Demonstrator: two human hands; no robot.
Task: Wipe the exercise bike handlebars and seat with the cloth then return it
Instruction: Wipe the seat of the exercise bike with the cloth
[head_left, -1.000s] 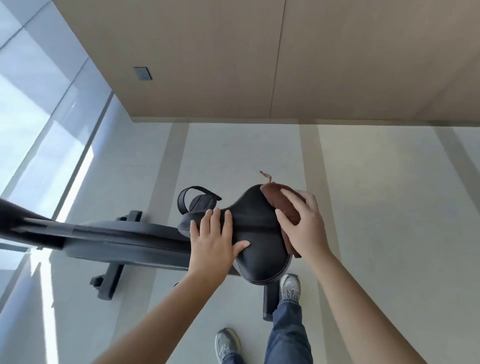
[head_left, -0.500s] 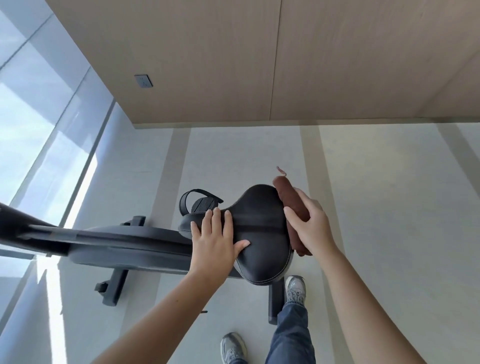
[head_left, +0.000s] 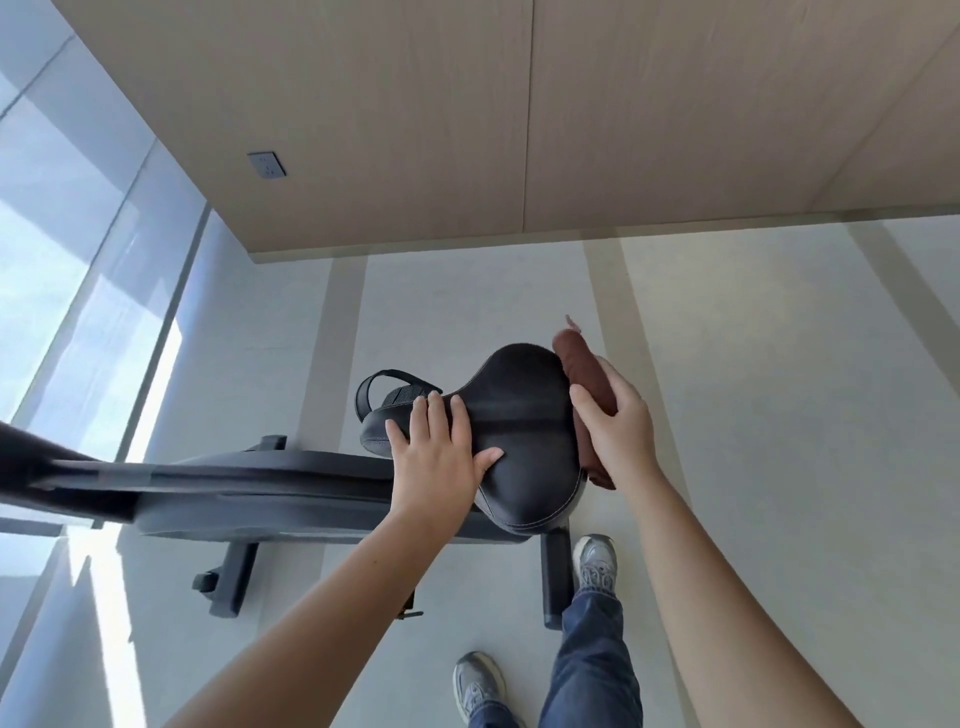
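Brown cloth (head_left: 582, 374) held against the black seat (head_left: 524, 415) at its 3 o'clock edge.
The rolled cloth is gripped by the right hand (head_left: 618, 431), whose fingers are curled round it; the left hand (head_left: 441, 462) is laid flat on the seat's 9 o'clock side, fingers straight. A strapped pedal (head_left: 384, 389) is seen at the seat's 10 o'clock, the bike frame (head_left: 260, 483) at 8 o'clock, a grey shoe (head_left: 597, 564) at 6 o'clock.

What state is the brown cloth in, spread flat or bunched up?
Bunched up. The cloth shows as a thick rolled wad, held by the right hand against the side edge of the seat, not laid flat.
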